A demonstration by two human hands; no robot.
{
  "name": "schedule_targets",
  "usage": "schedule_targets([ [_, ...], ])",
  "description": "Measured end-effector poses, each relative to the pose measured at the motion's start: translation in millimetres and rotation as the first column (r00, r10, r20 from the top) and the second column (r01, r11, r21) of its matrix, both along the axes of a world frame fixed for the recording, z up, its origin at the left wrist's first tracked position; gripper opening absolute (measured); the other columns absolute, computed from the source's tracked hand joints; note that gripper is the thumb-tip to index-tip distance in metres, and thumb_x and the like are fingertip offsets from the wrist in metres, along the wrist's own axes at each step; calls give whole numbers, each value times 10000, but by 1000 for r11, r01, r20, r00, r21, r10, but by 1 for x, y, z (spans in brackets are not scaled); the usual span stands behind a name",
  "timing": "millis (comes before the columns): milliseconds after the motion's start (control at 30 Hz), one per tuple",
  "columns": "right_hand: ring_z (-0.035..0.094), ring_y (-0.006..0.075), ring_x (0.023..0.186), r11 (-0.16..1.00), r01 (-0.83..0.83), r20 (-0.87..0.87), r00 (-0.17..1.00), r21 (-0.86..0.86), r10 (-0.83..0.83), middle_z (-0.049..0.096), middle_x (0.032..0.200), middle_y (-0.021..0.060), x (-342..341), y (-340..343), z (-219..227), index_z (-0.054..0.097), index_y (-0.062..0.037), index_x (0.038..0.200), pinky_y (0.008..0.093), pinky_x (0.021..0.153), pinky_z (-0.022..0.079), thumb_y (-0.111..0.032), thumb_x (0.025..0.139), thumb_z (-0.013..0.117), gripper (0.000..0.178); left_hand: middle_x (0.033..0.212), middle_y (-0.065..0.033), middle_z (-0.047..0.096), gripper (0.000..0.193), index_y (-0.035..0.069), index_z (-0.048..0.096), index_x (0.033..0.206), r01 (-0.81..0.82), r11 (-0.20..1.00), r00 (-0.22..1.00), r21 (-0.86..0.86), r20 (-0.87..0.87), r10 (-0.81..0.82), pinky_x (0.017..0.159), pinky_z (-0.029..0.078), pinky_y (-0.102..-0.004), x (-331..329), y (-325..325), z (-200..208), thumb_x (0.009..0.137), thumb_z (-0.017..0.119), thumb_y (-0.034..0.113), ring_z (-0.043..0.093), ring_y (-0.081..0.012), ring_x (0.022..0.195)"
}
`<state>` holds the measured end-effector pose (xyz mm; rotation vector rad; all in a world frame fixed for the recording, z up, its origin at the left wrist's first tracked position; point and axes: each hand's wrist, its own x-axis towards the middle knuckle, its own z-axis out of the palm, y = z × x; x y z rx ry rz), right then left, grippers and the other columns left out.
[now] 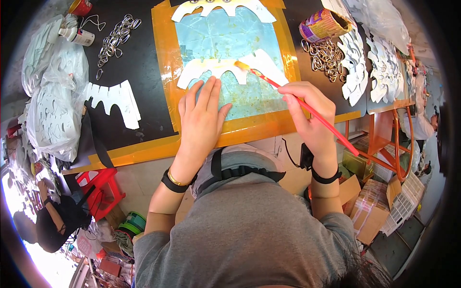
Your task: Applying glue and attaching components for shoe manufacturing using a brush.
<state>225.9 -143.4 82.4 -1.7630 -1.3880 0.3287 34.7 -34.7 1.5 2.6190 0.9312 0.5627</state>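
A white scalloped cut piece (pixel 196 72) lies on a light blue, clear-covered sheet (pixel 211 41) framed with orange-brown tape. My left hand (pixel 201 108) is flat with its fingers stretched out, the fingertips at the piece's lower edge. In my right hand (pixel 312 103) is a red-handled paintbrush (pixel 269 80), gripped between thumb and fingers. Its yellowish bristles touch the middle of the white piece, where a yellowish smear shows. Farther up the sheet lies a similar white piece (pixel 245 10) with metal rings along its top edge, partly cut off by the view.
Metal rings lie in a left pile (pixel 115 43) and a right pile (pixel 326 60), beside a purple-yellow can (pixel 321 26). White cut pieces (pixel 115 98) and plastic bags (pixel 53 110) sit at left, more stacked pieces (pixel 354 67) at right. Below are a red stool (pixel 108 192), cardboard boxes (pixel 370 211) and another person (pixel 53 221).
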Motion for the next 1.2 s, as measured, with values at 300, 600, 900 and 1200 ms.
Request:
schedule_targets([
  [300,639,280,895,973,-224,140,966,48,216,649,994,115,-15,5,1,667,-24,1046,351,756,524,76,788,671,277,1344,-91,556,532,24,572,1297,2,1000,1000,5,18,-2,1007,368,-421,-1,1,-3,824,728,211,489,-302,1229],
  [600,629,281,908,965,-263,122,958,23,258,632,1002,116,-19,7,-6,657,-23,1063,360,764,525,69,769,680,309,1345,-82,553,535,8,587,1275,3,1000,1000,19,19,-3,982,383,-439,0,0,-2,809,734,224,488,-293,1221],
  [900,636,285,882,981,-194,153,970,5,191,645,977,116,-12,-1,-4,667,-31,1034,352,748,522,63,801,672,251,1338,-92,559,541,20,574,1295,0,1000,1000,2,12,0,1005,368,-422,0,0,-1,813,737,202,489,-300,1230],
  [1200,649,291,839,990,-112,120,988,88,101,664,940,116,-16,-1,1,665,-28,989,352,724,527,68,796,668,216,1346,-93,554,536,17,573,1295,4,1000,1000,2,6,-4,1011,364,-426,0,-1,-1,822,730,212,486,-306,1235],
])
